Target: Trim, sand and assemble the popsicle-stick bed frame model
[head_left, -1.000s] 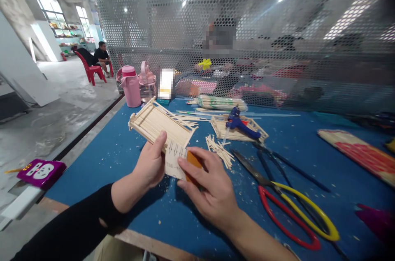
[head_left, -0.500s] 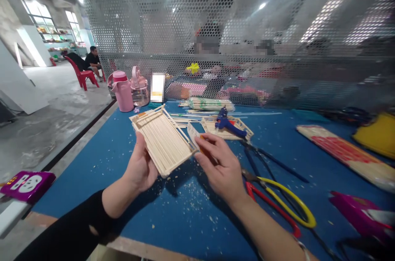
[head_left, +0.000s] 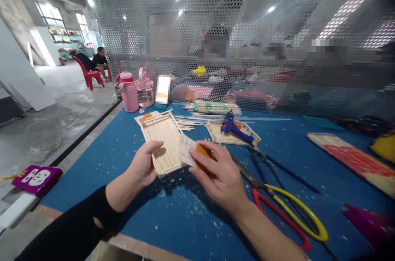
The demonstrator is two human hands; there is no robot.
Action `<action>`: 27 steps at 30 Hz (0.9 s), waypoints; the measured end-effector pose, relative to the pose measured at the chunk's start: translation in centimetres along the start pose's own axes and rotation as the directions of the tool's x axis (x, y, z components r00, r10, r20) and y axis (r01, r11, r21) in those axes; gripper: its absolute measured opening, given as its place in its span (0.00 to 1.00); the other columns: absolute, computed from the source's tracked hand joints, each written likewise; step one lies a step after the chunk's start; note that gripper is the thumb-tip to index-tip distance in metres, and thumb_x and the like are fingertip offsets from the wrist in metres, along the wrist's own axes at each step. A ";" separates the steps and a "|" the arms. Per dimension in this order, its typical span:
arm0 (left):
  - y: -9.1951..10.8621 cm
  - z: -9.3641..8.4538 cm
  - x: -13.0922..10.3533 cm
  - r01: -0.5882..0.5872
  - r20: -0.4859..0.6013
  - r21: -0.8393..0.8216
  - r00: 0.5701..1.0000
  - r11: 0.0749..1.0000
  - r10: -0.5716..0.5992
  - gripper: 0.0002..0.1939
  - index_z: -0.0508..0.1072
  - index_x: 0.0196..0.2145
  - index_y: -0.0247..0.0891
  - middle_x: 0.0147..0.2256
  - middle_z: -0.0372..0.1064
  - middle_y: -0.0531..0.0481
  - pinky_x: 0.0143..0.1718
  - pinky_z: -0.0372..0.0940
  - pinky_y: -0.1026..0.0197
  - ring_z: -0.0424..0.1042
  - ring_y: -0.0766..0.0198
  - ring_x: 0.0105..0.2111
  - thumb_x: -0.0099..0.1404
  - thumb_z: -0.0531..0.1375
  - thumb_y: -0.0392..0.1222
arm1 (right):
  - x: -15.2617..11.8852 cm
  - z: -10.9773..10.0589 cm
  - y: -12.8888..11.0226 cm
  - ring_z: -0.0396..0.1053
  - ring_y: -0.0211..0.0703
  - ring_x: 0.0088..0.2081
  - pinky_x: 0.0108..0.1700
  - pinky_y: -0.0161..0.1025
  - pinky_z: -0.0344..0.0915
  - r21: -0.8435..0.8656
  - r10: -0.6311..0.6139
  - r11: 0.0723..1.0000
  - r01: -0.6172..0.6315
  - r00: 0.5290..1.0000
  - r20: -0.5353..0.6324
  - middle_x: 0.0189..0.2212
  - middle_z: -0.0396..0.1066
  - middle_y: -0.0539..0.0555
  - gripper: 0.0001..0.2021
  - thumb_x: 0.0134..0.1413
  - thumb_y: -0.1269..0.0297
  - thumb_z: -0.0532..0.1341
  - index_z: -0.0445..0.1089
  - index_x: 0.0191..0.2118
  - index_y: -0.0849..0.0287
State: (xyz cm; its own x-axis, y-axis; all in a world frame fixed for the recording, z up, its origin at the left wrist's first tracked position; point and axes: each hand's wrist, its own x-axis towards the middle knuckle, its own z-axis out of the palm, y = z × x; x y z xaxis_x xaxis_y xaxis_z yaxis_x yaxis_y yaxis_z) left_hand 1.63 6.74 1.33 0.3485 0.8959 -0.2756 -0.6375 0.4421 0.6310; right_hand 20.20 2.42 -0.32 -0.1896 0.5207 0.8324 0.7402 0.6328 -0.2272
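My left hand (head_left: 145,164) grips a small tray-like frame of pale wooden sticks (head_left: 162,139) by its near left side, thumb lying over the slats. Raised stick rails run along its far and right edges. Between the thumb and fingers of my right hand (head_left: 217,174) is a folded piece of sandpaper (head_left: 187,149), white and printed on one face, orange-brown on the other. The sandpaper overlaps the frame's lower right edge in view; whether it touches is unclear. Behind my right hand, a blue glue gun (head_left: 236,129) rests on a second stick frame (head_left: 212,131).
Scissors (head_left: 290,203) with red and yellow handles and dark-handled pliers (head_left: 286,170) lie at right. Packed sticks (head_left: 217,107) and loose sticks (head_left: 188,123) lie farther back. A pink jug (head_left: 129,96) stands far left, before a perforated metal screen (head_left: 173,39). One purple power strip (head_left: 37,179) sits left.
My right hand has brought the sandpaper left, over the frame's edge. The frame has turned a little more upright, and my left thumb now lies across its slats. The view has shifted slightly.
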 end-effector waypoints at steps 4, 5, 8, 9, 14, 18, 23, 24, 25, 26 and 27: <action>0.2 0.1 -0.2 -0.019 -0.023 -0.041 1.000 0.999 0.018 0.27 0.65 0.52 0.26 0.37 0.76 0.38 0.48 0.66 0.45 0.74 0.48 0.41 0.53 0.54 0.31 | 0.1 -0.1 0.5 0.66 0.48 0.44 0.43 0.48 0.67 -0.127 -0.021 0.992 0.013 0.998 -0.064 0.43 0.67 0.59 0.15 0.52 0.67 0.62 0.72 0.47 0.54; 0.2 0.2 -0.2 -0.020 -0.040 -0.040 0.999 0.999 0.018 0.27 0.65 0.53 0.26 0.37 0.76 0.38 0.49 0.66 0.45 0.74 0.48 0.42 0.53 0.53 0.31 | 0.1 -0.1 0.6 0.66 0.48 0.44 0.43 0.48 0.67 -0.125 -0.033 0.992 0.023 0.996 -0.079 0.44 0.67 0.59 0.15 0.52 0.67 0.61 0.72 0.47 0.54; 0.4 0.2 -0.3 -0.001 -0.015 -0.044 1.000 0.999 0.000 0.28 0.64 0.54 0.25 0.37 0.75 0.37 0.49 0.65 0.45 0.74 0.47 0.42 0.54 0.53 0.32 | 0.2 -0.1 0.6 0.65 0.49 0.45 0.44 0.49 0.66 -0.090 -0.116 0.990 0.113 0.993 -0.026 0.47 0.65 0.59 0.17 0.51 0.65 0.62 0.71 0.49 0.52; 0.4 0.2 -0.2 0.002 0.000 -0.050 1.000 0.999 -0.002 0.28 0.63 0.54 0.25 0.37 0.75 0.37 0.49 0.65 0.45 0.74 0.47 0.42 0.54 0.53 0.32 | 0.2 -0.1 0.5 0.65 0.49 0.45 0.44 0.49 0.66 -0.092 -0.117 0.989 0.115 0.993 -0.019 0.46 0.66 0.59 0.17 0.52 0.65 0.62 0.71 0.49 0.52; 0.3 -0.1 0.0 0.015 0.032 -0.059 0.999 0.998 -0.013 0.29 0.64 0.53 0.25 0.36 0.75 0.37 0.50 0.63 0.43 0.73 0.45 0.43 0.52 0.54 0.34 | 0.2 0.0 0.0 0.65 0.49 0.45 0.44 0.50 0.66 -0.105 -0.111 0.989 0.105 0.993 -0.050 0.46 0.66 0.60 0.17 0.52 0.66 0.62 0.70 0.49 0.53; 0.5 -0.2 -0.1 0.014 0.007 -0.003 1.000 1.000 -0.014 0.26 0.68 0.48 0.25 0.36 0.75 0.37 0.48 0.65 0.44 0.73 0.45 0.41 0.49 0.54 0.34 | 0.0 -0.2 0.7 0.67 0.47 0.45 0.44 0.47 0.67 -0.011 -0.059 0.998 0.059 0.998 -0.011 0.45 0.68 0.59 0.15 0.53 0.65 0.61 0.71 0.48 0.53; 0.3 -0.3 -0.3 -0.049 -0.032 0.219 0.998 0.974 0.058 0.19 0.70 0.40 0.30 0.35 0.75 0.40 0.42 0.68 0.47 0.75 0.49 0.35 0.47 0.59 0.32 | 1.5 -1.3 2.6 0.68 0.45 0.44 0.44 0.47 0.67 -0.025 0.109 0.993 -0.115 0.978 -0.178 0.43 0.69 0.57 0.15 0.54 0.68 0.60 0.71 0.49 0.51; 0.1 -0.3 -0.4 -0.081 -0.005 0.256 0.996 0.963 0.085 0.19 0.70 0.39 0.31 0.36 0.75 0.40 0.42 0.68 0.48 0.75 0.50 0.35 0.47 0.60 0.31 | 2.2 -1.4 2.6 0.68 0.46 0.45 0.44 0.47 0.67 -0.042 0.074 0.996 -0.082 0.983 -0.165 0.43 0.68 0.57 0.15 0.53 0.67 0.61 0.72 0.48 0.52; 0.1 -0.4 -0.4 -0.114 0.023 0.283 0.993 0.952 0.112 0.18 0.69 0.40 0.32 0.37 0.75 0.41 0.42 0.67 0.50 0.75 0.51 0.36 0.47 0.61 0.31 | 2.9 -1.4 2.5 0.68 0.47 0.45 0.44 0.48 0.67 -0.060 0.037 0.997 -0.046 0.988 -0.151 0.44 0.68 0.58 0.15 0.52 0.67 0.62 0.72 0.47 0.53; 0.0 -0.5 -0.4 -0.148 0.047 0.301 0.989 0.942 0.140 0.18 0.69 0.40 0.32 0.38 0.75 0.41 0.43 0.67 0.51 0.75 0.53 0.37 0.48 0.62 0.32 | 3.7 -1.4 2.3 0.67 0.47 0.45 0.44 0.49 0.67 -0.073 0.001 0.997 -0.011 0.990 -0.138 0.44 0.68 0.58 0.14 0.52 0.66 0.62 0.73 0.47 0.54; -0.1 -0.6 -0.4 -0.177 0.068 0.314 0.984 0.933 0.164 0.18 0.69 0.40 0.33 0.39 0.75 0.42 0.45 0.66 0.52 0.75 0.54 0.39 0.49 0.62 0.32 | 4.4 -1.3 2.0 0.67 0.48 0.45 0.45 0.50 0.66 -0.085 -0.033 0.996 0.022 0.991 -0.127 0.45 0.68 0.59 0.14 0.51 0.66 0.63 0.73 0.46 0.55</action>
State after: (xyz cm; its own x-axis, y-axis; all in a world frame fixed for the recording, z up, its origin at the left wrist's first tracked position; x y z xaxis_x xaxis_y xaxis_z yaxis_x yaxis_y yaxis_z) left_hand 1.16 6.39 0.98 0.2851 0.9512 -0.1182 -0.4404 0.2395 0.8653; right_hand 21.69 5.20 3.56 -0.1298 0.4225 0.8970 0.7882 0.5929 -0.1652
